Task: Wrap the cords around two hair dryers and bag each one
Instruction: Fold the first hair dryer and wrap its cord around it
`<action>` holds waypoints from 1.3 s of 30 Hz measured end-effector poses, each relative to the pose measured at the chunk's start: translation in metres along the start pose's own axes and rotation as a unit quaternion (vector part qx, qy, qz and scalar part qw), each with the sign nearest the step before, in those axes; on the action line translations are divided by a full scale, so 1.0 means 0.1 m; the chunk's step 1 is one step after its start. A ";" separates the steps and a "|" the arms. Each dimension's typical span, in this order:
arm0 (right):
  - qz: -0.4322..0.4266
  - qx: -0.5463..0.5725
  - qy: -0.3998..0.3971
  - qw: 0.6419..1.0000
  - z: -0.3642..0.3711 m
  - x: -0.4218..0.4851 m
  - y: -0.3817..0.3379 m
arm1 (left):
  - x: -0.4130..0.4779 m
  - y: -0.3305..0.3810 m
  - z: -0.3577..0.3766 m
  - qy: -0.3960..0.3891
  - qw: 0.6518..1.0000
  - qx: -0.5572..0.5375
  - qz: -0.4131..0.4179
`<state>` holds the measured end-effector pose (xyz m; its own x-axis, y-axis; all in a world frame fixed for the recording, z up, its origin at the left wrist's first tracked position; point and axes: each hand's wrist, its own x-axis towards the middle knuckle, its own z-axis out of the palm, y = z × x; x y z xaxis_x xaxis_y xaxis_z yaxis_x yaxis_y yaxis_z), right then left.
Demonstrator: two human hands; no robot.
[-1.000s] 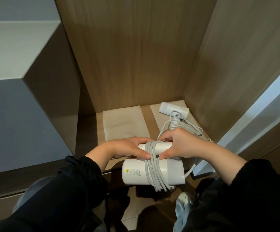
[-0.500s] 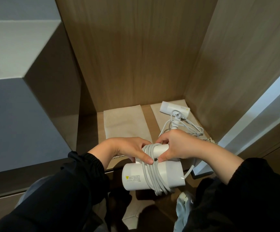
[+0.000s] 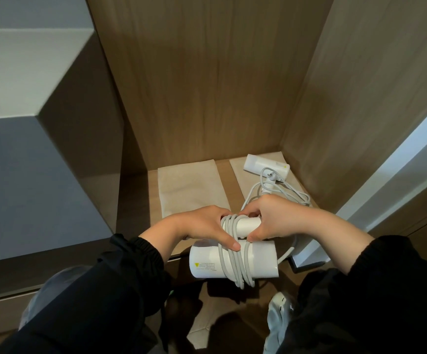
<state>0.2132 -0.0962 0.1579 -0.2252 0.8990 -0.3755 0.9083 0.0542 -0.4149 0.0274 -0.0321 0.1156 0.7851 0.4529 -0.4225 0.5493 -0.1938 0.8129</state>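
Observation:
I hold a white hair dryer (image 3: 255,259) over the front edge of a wooden shelf, its folded handle on top. Its grey cord (image 3: 235,267) is wound several times around barrel and handle. My left hand (image 3: 202,226) grips the handle's left end, thumb pressing the cord loops. My right hand (image 3: 278,221) grips the handle's right end. A second white hair dryer (image 3: 266,166) lies at the back right with its loose cord (image 3: 289,192) on a beige bag (image 3: 240,172). Another flat beige bag (image 3: 192,187) lies to the left.
The shelf (image 3: 140,200) sits in a wooden niche with a back wall (image 3: 207,85) and a right side wall (image 3: 360,98). A grey cabinet (image 3: 41,149) stands at the left. A white door edge (image 3: 386,187) runs at the right. A white shoe (image 3: 278,318) is on the floor below.
Both hands and the dryer shifted slightly away toward the shelf. The cord loops now sit tighter around the handle, and my left thumb presses over them.

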 end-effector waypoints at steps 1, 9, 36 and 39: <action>-0.001 0.004 0.002 1.000 0.00 0.00 0.00 | -0.01 0.01 0.01 0.004 1.000 0.000 0.003; -0.010 0.011 0.029 0.999 0.02 0.00 0.00 | -0.05 0.02 0.07 0.043 0.995 0.080 0.030; 0.054 0.507 -0.045 0.859 -0.24 -0.08 0.31 | -0.05 -0.06 0.16 0.099 0.985 -0.134 0.046; 0.084 0.703 -0.048 0.704 -0.04 -0.04 0.52 | -0.04 -0.10 0.15 0.090 0.975 -0.197 0.046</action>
<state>0.2625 -0.0952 0.1416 -0.2395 0.8041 -0.5441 -0.3078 -0.5943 -0.7430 0.0227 -0.0454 0.1030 0.7432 0.6015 -0.2930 0.2991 0.0930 0.9497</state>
